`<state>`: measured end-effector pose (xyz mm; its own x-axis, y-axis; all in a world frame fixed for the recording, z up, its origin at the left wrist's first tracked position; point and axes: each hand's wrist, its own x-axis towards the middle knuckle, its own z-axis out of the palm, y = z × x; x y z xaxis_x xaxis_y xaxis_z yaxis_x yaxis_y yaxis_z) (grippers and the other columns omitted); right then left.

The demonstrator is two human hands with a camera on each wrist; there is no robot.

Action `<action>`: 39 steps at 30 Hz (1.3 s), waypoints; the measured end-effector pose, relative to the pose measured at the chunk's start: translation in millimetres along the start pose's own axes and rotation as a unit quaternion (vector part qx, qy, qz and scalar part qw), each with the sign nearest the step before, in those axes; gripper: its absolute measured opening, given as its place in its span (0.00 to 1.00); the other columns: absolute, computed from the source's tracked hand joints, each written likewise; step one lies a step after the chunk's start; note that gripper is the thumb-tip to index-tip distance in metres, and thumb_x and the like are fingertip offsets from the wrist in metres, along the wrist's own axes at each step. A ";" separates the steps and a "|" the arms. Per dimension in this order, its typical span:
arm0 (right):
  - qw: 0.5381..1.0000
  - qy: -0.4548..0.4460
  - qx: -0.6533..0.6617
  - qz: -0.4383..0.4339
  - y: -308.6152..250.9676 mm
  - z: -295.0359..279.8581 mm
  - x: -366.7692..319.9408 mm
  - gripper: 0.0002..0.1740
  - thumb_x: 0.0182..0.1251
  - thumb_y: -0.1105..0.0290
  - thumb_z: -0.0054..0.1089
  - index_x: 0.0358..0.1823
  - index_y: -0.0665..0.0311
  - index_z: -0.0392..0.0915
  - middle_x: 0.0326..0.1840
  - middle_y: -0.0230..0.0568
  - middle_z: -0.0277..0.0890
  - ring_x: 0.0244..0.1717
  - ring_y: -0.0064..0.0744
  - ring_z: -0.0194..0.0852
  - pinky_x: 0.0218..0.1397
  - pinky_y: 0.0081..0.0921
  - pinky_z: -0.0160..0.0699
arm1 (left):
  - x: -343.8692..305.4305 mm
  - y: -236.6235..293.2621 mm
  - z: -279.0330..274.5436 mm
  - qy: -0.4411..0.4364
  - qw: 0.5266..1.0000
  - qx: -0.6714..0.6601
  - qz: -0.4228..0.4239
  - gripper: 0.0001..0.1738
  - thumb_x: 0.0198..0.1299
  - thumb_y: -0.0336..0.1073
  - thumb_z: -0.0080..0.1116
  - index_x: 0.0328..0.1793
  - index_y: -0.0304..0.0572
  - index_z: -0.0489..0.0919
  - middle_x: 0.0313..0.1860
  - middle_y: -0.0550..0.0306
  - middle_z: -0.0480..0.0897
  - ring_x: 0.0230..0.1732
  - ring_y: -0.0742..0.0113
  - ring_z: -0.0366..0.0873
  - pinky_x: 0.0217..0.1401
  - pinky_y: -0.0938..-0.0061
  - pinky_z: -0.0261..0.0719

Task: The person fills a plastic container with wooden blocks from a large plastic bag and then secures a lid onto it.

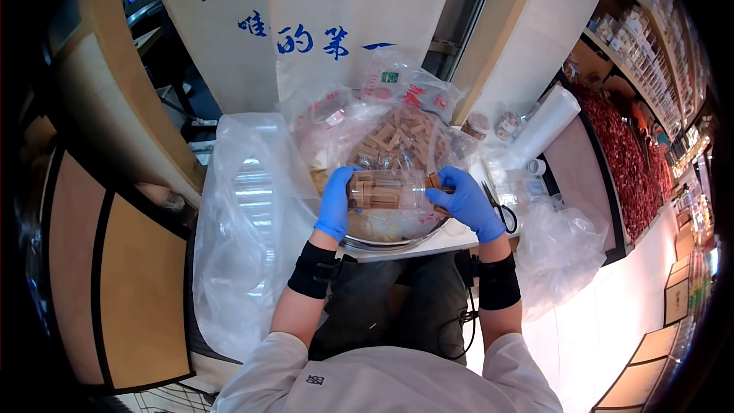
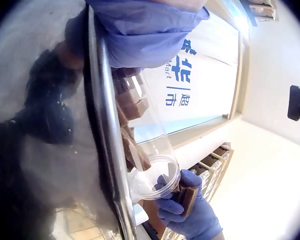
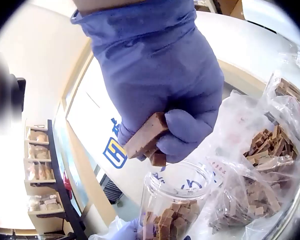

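Note:
My gloved left hand (image 1: 334,203) grips a clear plastic jar (image 1: 388,193) near its base and holds it tilted sideways over a large metal basin (image 1: 401,246). Brown block-shaped pieces (image 3: 177,220) partly fill the jar. At the jar's open mouth, my gloved right hand (image 1: 468,200) holds a few brown bars (image 3: 149,136) with curled fingers. The bars stick out of the fist in the right wrist view, close over the rim. In the basin, a plastic bag (image 1: 325,115) lies around a heap of similar brown pieces (image 1: 401,138).
Clear plastic packaging (image 1: 252,229) lies left of the basin. To the right are black-handled scissors (image 1: 503,214), a white plastic roll (image 1: 547,126), small jars (image 1: 478,124) and a crumpled plastic bag (image 1: 566,241). A white panel with blue writing (image 1: 336,15) stands behind.

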<state>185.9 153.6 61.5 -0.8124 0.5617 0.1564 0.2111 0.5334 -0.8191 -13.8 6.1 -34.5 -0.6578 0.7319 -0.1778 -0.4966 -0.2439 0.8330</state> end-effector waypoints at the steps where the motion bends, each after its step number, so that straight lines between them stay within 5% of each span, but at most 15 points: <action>1: 1.000 -0.006 0.020 0.021 11.3 -0.7 2.0 0.17 0.57 0.63 0.70 0.32 0.66 0.72 0.26 0.33 0.70 0.29 0.18 0.64 0.36 0.21 0.71 | 0.1 -0.4 1.0 0.003 1.000 -0.004 -0.002 0.19 0.63 0.53 0.50 0.48 0.51 0.80 0.40 0.63 0.83 0.37 0.70 0.81 0.26 0.74 0.76; 5: 0.991 -0.047 0.098 0.081 29.3 -0.2 2.5 0.17 0.58 0.61 0.69 0.32 0.66 0.73 0.26 0.31 0.69 0.29 0.17 0.63 0.34 0.20 0.69 | -1.9 1.6 3.8 -0.003 0.999 -0.036 -0.003 0.19 0.63 0.53 0.50 0.49 0.51 0.80 0.40 0.63 0.83 0.36 0.70 0.82 0.26 0.75 0.76; 15: 0.989 -0.048 0.135 0.034 -1.8 33.0 -12.4 0.15 0.70 0.61 0.58 0.29 0.65 0.76 0.21 0.25 0.66 0.25 0.15 0.59 0.28 0.19 0.62 | -2.4 3.8 2.6 -0.009 1.000 -0.009 -0.015 0.18 0.64 0.52 0.48 0.48 0.51 0.81 0.39 0.63 0.84 0.36 0.71 0.82 0.26 0.75 0.77; 17: 0.981 -0.052 0.152 0.112 -6.4 32.4 -16.7 0.15 0.71 0.60 0.56 0.31 0.65 0.78 0.20 0.22 0.65 0.24 0.13 0.57 0.26 0.17 0.59 | -2.6 3.5 3.6 -0.009 1.000 -0.007 -0.024 0.18 0.64 0.51 0.48 0.48 0.51 0.81 0.39 0.63 0.84 0.36 0.71 0.82 0.26 0.75 0.77; 21: 0.980 -0.075 0.142 0.115 -6.6 29.5 -20.2 0.15 0.71 0.60 0.56 0.32 0.64 0.80 0.20 0.20 0.63 0.24 0.11 0.56 0.26 0.16 0.58 | -4.1 4.4 5.2 -0.020 1.000 0.003 -0.015 0.18 0.63 0.49 0.48 0.48 0.50 0.81 0.40 0.63 0.83 0.37 0.71 0.82 0.29 0.75 0.78; 32: 0.906 -0.159 0.330 0.211 13.7 22.5 -21.9 0.19 0.75 0.60 0.50 0.55 0.68 0.75 0.18 0.24 0.63 0.14 0.15 0.58 0.16 0.16 0.54 | -1.3 2.3 5.2 -0.019 0.999 0.007 -0.029 0.17 0.63 0.47 0.48 0.47 0.47 0.82 0.41 0.60 0.83 0.40 0.70 0.82 0.39 0.75 0.81; 39: 0.919 -0.193 0.273 0.207 8.2 25.5 -22.8 0.20 0.73 0.59 0.52 0.58 0.65 0.75 0.19 0.25 0.65 0.13 0.16 0.58 0.16 0.16 0.56 | 3.1 -2.7 4.4 -0.021 0.997 0.069 0.018 0.16 0.62 0.48 0.47 0.44 0.51 0.83 0.34 0.62 0.82 0.29 0.72 0.79 0.24 0.77 0.74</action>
<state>192.3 129.1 37.2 -0.8781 0.3227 -0.3532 0.3277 -0.1321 -0.9355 -12.0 11.9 -35.0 -0.6485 0.7505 -0.1274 -0.3886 -0.1825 0.9031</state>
